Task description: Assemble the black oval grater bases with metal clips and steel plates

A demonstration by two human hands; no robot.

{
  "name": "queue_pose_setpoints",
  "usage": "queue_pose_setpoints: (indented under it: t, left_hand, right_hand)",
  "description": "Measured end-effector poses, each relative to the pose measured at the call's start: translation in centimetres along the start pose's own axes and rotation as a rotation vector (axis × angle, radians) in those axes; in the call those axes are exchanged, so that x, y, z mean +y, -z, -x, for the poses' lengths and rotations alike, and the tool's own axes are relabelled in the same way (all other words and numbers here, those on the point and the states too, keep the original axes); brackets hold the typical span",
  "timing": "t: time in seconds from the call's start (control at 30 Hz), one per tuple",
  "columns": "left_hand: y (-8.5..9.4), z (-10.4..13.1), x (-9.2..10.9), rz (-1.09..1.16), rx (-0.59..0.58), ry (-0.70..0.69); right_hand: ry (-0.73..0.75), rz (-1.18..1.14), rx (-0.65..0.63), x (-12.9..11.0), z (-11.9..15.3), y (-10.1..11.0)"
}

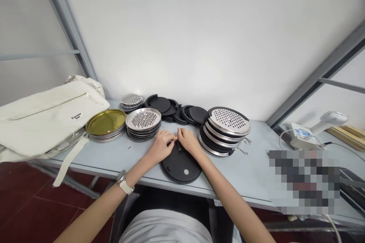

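A round black disc [182,165] with a small pale dot lies near the table's front edge. At its far rim my left hand [164,142] and my right hand [186,139] meet, fingertips pinched together around something too small to make out. My left wrist wears a watch. To the left stand a stack of silver grater discs [143,119] and a stack topped by a gold-coloured lid [106,122]. Right of my hands is a taller stack of black and silver discs with a grater plate [229,121] on top; wire loops stick out at its right side.
Several black rings and discs [198,115] lie along the wall, beside small grater discs [132,99]. A cream bag [48,117] covers the table's left end, its strap hanging over the edge. At the right are a white handheld device [330,119], cables and a blurred patch.
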State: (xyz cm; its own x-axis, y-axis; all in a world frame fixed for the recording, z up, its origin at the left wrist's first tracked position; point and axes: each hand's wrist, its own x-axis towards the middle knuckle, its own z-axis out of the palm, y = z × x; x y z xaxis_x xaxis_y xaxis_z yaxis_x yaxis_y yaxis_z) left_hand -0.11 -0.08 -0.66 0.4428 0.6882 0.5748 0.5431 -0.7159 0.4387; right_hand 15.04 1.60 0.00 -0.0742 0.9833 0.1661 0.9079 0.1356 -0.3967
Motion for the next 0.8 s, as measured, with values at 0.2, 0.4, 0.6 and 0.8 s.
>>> queue_pose_setpoints:
  t: [0.2,0.4,0.6,0.8]
  left_hand:
    - [0.03,-0.13,0.03,0.000,-0.006,0.001]
    - [0.04,-0.13,0.13,-0.003,-0.011,0.011]
    - [0.06,-0.17,0.18,-0.002,-0.033,0.031]
    - [0.03,-0.17,0.24,0.001,-0.048,0.044]
  right_hand:
    - [0.012,0.015,-0.019,0.09,-0.15,-0.15]
    - [0.040,0.028,-0.053,0.22,-0.39,-0.41]
    - [0.046,0.062,-0.080,0.04,-0.22,-0.21]
    - [0.026,0.083,-0.107,-0.07,-0.17,-0.06]
